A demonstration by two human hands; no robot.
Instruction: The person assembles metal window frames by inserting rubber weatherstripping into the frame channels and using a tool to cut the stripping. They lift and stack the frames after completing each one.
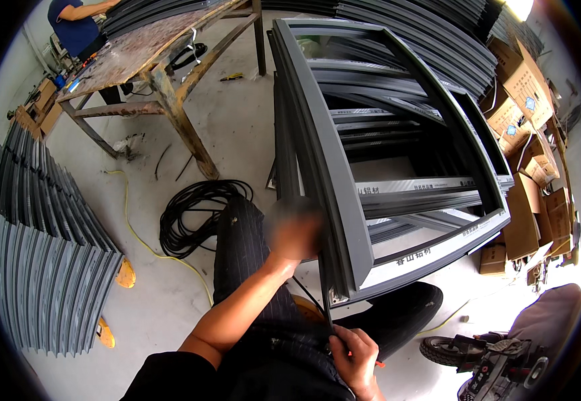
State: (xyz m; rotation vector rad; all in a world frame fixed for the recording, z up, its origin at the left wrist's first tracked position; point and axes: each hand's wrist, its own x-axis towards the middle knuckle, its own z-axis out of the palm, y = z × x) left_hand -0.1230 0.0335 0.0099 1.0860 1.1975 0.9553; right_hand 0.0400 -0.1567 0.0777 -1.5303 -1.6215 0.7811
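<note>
A stack of dark grey metal window or door frames (pixel 334 144) stands before me, the nearest corner close to my lap. My left hand (pixel 295 230) is at the left side of the stack, its fingers blurred, so their hold does not show. Below the corner, my right hand (pixel 356 357) is closed, with a bit of a red-handled tool (pixel 379 364) poking out; its kind is hidden. A narrow black strip (pixel 328 304) runs down along the frame's corner to the right hand's fingertips. Left of my knee lies a coil of black strip (pixel 200 217) on the floor.
A worn workbench (pixel 147 50) stands at the far left, with a person (pixel 80 27) behind it. Stacked grey profiles (pixel 50 267) rest at the left. Cardboard boxes (pixel 521 120) and a small-wheeled vehicle (pixel 497 361) are at right. A yellow cord (pixel 130 214) crosses the floor.
</note>
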